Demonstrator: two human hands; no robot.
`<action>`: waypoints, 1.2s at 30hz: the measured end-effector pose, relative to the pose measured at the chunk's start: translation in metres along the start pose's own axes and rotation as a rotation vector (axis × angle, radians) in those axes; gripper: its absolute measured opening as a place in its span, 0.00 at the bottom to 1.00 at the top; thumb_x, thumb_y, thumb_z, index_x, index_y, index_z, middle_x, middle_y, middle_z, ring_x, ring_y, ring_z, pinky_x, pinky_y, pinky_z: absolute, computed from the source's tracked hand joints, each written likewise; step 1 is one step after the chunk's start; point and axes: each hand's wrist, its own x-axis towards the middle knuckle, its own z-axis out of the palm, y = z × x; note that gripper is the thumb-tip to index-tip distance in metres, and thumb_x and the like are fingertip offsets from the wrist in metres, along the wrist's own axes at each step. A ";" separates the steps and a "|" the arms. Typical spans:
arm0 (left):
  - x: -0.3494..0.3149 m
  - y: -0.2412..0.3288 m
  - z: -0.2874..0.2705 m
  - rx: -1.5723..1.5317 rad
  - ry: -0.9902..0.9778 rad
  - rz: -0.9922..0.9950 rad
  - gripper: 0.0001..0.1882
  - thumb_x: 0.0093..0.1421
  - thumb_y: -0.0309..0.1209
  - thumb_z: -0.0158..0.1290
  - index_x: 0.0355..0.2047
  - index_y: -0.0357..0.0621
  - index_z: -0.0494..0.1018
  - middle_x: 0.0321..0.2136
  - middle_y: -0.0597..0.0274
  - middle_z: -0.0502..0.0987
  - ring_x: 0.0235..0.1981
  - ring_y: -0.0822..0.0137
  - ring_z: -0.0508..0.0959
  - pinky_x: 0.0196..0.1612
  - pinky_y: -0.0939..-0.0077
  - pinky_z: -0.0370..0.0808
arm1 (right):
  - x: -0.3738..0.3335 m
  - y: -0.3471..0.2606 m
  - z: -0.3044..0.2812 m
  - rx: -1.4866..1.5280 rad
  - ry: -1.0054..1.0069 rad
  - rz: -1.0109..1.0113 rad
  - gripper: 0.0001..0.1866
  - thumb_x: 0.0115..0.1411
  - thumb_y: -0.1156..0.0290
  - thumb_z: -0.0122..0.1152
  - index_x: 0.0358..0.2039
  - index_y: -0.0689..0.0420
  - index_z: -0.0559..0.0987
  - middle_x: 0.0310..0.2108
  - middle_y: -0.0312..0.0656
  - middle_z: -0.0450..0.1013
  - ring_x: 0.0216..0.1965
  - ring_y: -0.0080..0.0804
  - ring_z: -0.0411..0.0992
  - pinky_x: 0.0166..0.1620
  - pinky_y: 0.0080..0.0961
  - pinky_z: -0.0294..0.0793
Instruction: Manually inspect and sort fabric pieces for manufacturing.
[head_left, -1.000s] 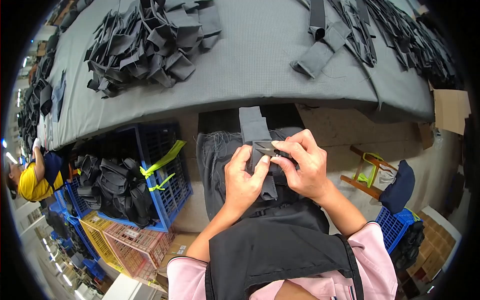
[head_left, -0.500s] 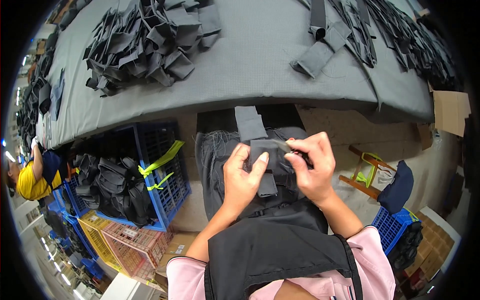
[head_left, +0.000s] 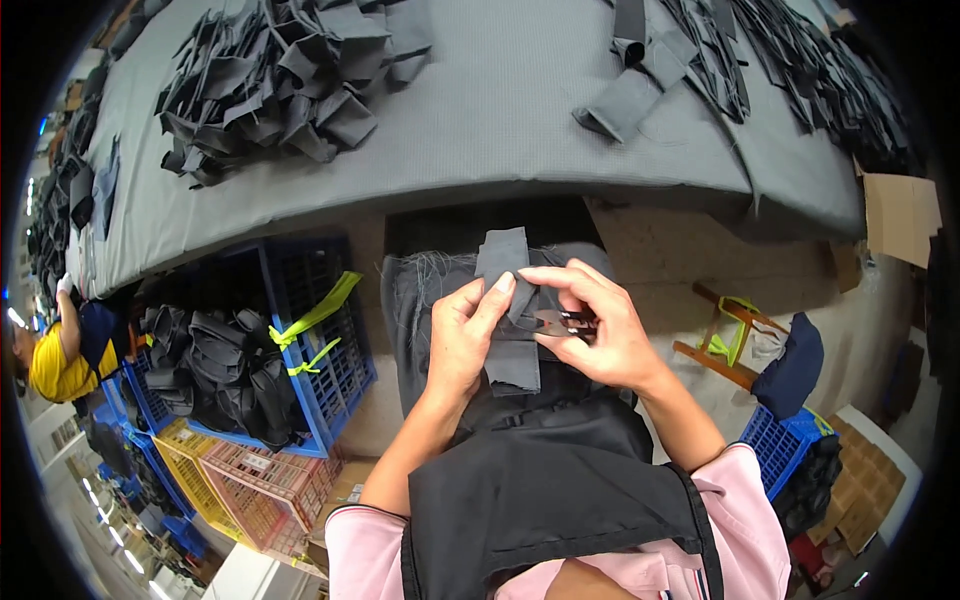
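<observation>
Table edge [head_left: 480, 181] ahead, floor [head_left: 660, 262] visible both sides; left fingers [head_left: 492, 300] pinch grey strip [head_left: 503, 250], right fingers [head_left: 585, 288] grip snips [head_left: 551, 319].

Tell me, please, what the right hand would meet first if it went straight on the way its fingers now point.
The right hand would probably meet the grey cloth right before it, with the left hand seemingly just beyond; depth is unclear.
</observation>
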 end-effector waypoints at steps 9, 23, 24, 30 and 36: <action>0.000 -0.006 -0.014 0.089 -0.287 -0.003 0.18 0.63 0.39 0.49 0.43 0.35 0.73 0.34 0.66 0.75 0.36 0.78 0.71 0.42 0.82 0.67 | 0.035 0.034 0.014 0.676 0.042 0.438 0.13 0.58 0.62 0.60 0.21 0.52 0.69 0.17 0.24 0.61 0.18 0.10 0.54 0.20 0.13 0.49; 0.010 -0.005 -0.003 0.074 0.067 0.142 0.06 0.60 0.28 0.51 0.29 0.38 0.73 0.19 0.79 0.66 0.21 0.86 0.60 0.25 0.89 0.57 | -0.037 0.016 -0.003 -0.012 0.176 0.182 0.11 0.50 0.78 0.63 0.36 0.63 0.75 0.31 0.39 0.75 0.31 0.21 0.73 0.35 0.17 0.72; 0.009 -0.004 -0.003 0.075 0.068 0.144 0.06 0.60 0.28 0.51 0.29 0.38 0.73 0.19 0.79 0.66 0.21 0.86 0.60 0.25 0.89 0.57 | -0.035 0.016 -0.003 -0.010 0.176 0.180 0.11 0.50 0.78 0.63 0.36 0.63 0.75 0.31 0.39 0.75 0.31 0.21 0.73 0.35 0.17 0.72; 0.005 -0.002 0.000 0.077 0.051 0.142 0.06 0.60 0.28 0.52 0.28 0.39 0.73 0.20 0.79 0.66 0.22 0.86 0.60 0.25 0.89 0.57 | -0.028 0.023 0.002 0.104 0.148 0.138 0.11 0.49 0.78 0.64 0.35 0.63 0.76 0.29 0.39 0.75 0.28 0.23 0.73 0.33 0.18 0.72; 0.005 -0.004 0.001 -0.051 0.042 0.038 0.06 0.60 0.28 0.51 0.27 0.41 0.73 0.21 0.78 0.67 0.23 0.86 0.62 0.27 0.90 0.59 | -0.030 0.024 0.002 -0.342 0.191 -0.165 0.09 0.49 0.79 0.62 0.33 0.64 0.76 0.27 0.41 0.75 0.27 0.22 0.71 0.34 0.18 0.70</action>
